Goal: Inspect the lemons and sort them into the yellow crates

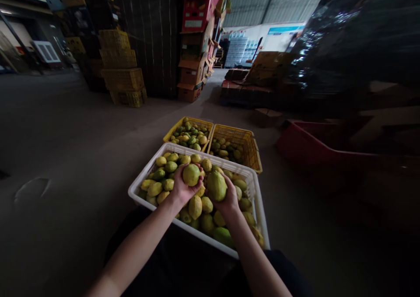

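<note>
A white crate [151, 206] full of green and yellow fruits stands right in front of me. Over its middle, my left hand [183, 190] is wrapped round a roundish yellow-green fruit [190, 175]. Just to the right, my right hand [229, 197] holds a larger, longer green fruit [216, 186]. The two held fruits are apart. Beneath and around both hands lie several loose fruits, among them an oval yellow one [195, 207] and a greener one [223, 236] near the front edge.
Behind the white crate are two yellow crates, the left [169, 135] with many fruits, the right [252, 150] partly filled. A red bin [302, 144] stands at the right. Stacked yellow crates [123, 79] and cardboard boxes [190, 76] rise farther back on the grey floor [82, 144].
</note>
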`<state>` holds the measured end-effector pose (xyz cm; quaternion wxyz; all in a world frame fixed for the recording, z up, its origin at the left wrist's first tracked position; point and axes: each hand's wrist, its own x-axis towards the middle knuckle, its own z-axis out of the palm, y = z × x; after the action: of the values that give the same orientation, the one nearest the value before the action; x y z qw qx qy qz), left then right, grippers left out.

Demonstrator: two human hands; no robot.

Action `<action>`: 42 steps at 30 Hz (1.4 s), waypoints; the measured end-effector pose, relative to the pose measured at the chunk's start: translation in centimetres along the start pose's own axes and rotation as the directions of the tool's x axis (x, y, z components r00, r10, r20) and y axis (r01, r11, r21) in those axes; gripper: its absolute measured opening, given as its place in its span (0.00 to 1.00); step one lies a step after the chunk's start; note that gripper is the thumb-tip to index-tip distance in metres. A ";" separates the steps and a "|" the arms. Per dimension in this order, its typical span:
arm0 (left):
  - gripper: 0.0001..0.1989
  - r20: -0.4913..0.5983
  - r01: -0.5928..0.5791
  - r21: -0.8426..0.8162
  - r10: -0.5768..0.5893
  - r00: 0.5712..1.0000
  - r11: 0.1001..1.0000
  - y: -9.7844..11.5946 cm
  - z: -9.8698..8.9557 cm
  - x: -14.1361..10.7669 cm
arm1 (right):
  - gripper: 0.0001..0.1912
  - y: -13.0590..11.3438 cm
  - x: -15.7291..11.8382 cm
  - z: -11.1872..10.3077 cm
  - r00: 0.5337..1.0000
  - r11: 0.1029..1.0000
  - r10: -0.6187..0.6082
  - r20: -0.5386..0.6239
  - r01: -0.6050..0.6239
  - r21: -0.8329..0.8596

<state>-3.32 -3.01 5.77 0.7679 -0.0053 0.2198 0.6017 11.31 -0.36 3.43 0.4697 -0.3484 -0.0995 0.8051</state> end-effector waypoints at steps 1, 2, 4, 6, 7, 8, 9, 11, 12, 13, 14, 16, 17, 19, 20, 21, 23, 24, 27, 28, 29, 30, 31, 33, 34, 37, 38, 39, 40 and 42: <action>0.11 -0.002 0.000 -0.009 0.000 1.000 1.000 -0.2 0.1 0.1 | 0.08 0.1 -0.1 0.1 1.000 1.000 -0.007 0.004 0.007 -0.002; 0.10 -0.007 -0.004 -0.024 0.004 1.000 1.000 -0.3 0.2 0.2 | 0.07 0.2 -0.1 0.2 1.000 1.000 -0.016 0.007 0.016 0.000; 0.09 -0.027 -0.018 -0.070 0.016 1.000 0.997 -0.6 0.5 0.4 | 0.05 0.3 -0.2 0.4 0.999 0.999 -0.033 0.017 0.033 0.015; 0.07 -0.048 -0.030 -0.128 0.024 0.999 0.991 -0.8 0.7 0.6 | 0.05 0.3 -0.3 0.5 0.998 0.998 -0.056 0.021 0.055 0.036; 0.06 -0.052 -0.034 -0.154 0.026 0.998 0.988 -0.9 0.8 0.7 | 0.06 0.2 -0.2 0.5 0.998 0.997 -0.066 0.020 0.065 0.042; 0.06 -0.054 -0.038 -0.172 0.030 0.998 0.984 -1.0 0.9 0.9 | 0.06 0.2 -0.2 0.3 0.997 0.997 -0.072 0.020 0.071 0.043; 0.05 -0.055 -0.042 -0.182 0.033 0.998 0.982 -1.1 1.0 1.0 | 0.06 0.1 -0.1 0.2 0.997 0.996 -0.075 0.022 0.074 0.041; 0.05 -0.058 -0.060 -0.183 0.050 0.997 0.981 -1.4 1.2 1.3 | 0.06 -0.1 0.0 -0.2 0.997 0.997 -0.074 0.037 0.073 0.036; 0.06 -0.060 -0.069 -0.183 0.059 0.996 0.981 -1.5 1.3 1.4 | 0.06 -0.2 0.1 -0.4 0.996 0.997 -0.072 0.049 0.070 0.038; 0.07 -0.063 -0.078 -0.184 0.067 0.996 0.980 -1.6 1.4 1.5 | 0.06 -0.4 0.2 -0.6 0.996 0.997 -0.069 0.059 0.067 0.042; 0.09 -0.066 -0.083 -0.190 0.072 0.995 0.978 -1.8 1.5 1.6 | 0.06 -0.5 0.2 -0.7 0.996 0.997 -0.064 0.064 0.062 0.045; 0.11 -0.068 -0.088 -0.201 0.076 0.995 0.976 -2.0 1.7 1.8 | 0.06 -0.7 0.2 -0.8 0.996 0.998 -0.056 0.064 0.053 0.046; 0.12 -0.070 -0.084 -0.201 0.071 0.995 0.976 -2.1 1.8 1.8 | 0.06 -0.8 0.1 -0.8 0.997 0.998 -0.051 0.059 0.048 0.045; 0.12 -0.068 -0.075 -0.191 0.063 0.996 0.979 -2.2 1.8 2.0 | 0.07 -0.9 -0.1 -0.6 0.998 0.998 -0.048 0.041 0.046 0.051; 0.11 -0.067 -0.075 -0.187 0.063 0.996 0.979 -2.2 1.7 2.1 | 0.07 -0.9 -0.2 -0.4 0.998 0.997 -0.053 0.030 0.051 0.061; 0.11 -0.070 -0.083 -0.185 0.071 0.995 0.979 -2.3 1.7 2.2 | 0.08 -0.9 -0.4 -0.3 0.998 0.996 -0.055 0.019 0.053 0.074; 0.12 -0.091 -0.116 -0.181 0.101 0.991 0.977 -2.3 1.4 2.5 | 0.10 -0.9 -0.7 0.0 0.999 0.993 -0.052 0.000 0.052 0.103; 0.14 -0.106 -0.136 -0.175 0.118 0.987 0.975 -2.2 1.3 2.6 | 0.10 -0.9 -0.8 0.1 0.999 0.992 -0.048 -0.008 0.049 0.118; 0.18 -0.134 -0.132 -0.146 0.113 0.985 0.980 -2.0 1.0 2.8 | 0.11 -0.8 -0.8 0.2 0.999 0.986 -0.048 0.003 0.046 0.162; 0.18 -0.139 -0.115 -0.141 0.095 0.986 0.983 -1.9 0.9 2.8 | 0.12 -0.9 -0.7 0.1 0.999 0.984 -0.044 0.008 0.042 0.172; 0.18 -0.144 -0.098 -0.141 0.078 0.987 0.985 -1.8 0.9 2.8 | 0.12 -0.9 -0.5 0.0 0.999 0.984 -0.031 0.008 0.029 0.177; 0.18 -0.153 -0.087 -0.142 0.065 0.986 0.986 -1.7 0.8 2.8 | 0.12 -0.9 -0.3 -0.1 1.000 0.984 -0.011 0.002 0.010 0.180; 0.17 -0.166 -0.082 -0.143 0.058 0.984 0.986 -1.6 0.8 2.7 | 0.13 -0.9 -0.2 -0.2 1.000 0.983 0.010 -0.011 -0.008 0.182; 0.16 -0.191 -0.088 -0.133 0.061 0.980 0.987 -1.6 0.6 2.7 | 0.12 -0.8 0.2 -0.3 0.998 0.982 0.040 -0.042 -0.031 0.188; 0.16 -0.203 -0.086 -0.122 0.060 0.977 0.989 -1.6 0.5 2.7 | 0.11 -0.7 0.3 -0.4 0.998 0.981 0.039 -0.050 -0.028 0.192; 0.16 -0.221 -0.074 -0.090 0.052 0.974 0.993 -1.7 0.2 2.8 | 0.07 -0.3 0.5 -0.3 0.997 0.982 0.022 -0.076 -0.007 0.189; 0.16 -0.222 -0.073 -0.090 0.052 0.974 0.993 -1.7 0.1 2.9 | 0.07 -0.1 0.5 -0.2 0.996 0.983 0.018 -0.092 0.000 0.186; 0.16 -0.223 -0.080 -0.096 0.056 0.973 0.992 -1.7 0.0 2.9 | 0.06 0.0 0.5 0.0 0.994 0.983 0.010 -0.108 0.010 0.181; 0.15 -0.223 -0.090 -0.108 0.064 0.973 0.990 -1.7 0.0 3.0 | 0.05 0.2 0.4 0.1 0.992 0.985 0.002 -0.126 0.020 0.172; 0.14 -0.209 -0.103 -0.141 0.072 0.975 0.985 -1.6 -0.1 3.0 | 0.05 0.3 0.3 0.3 0.989 0.990 -0.004 -0.149 0.025 0.139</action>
<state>-1.31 -0.68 4.24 0.7113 -0.1151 0.2510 0.6464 10.78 -0.26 3.37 0.5051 -0.3725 -0.0099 0.7785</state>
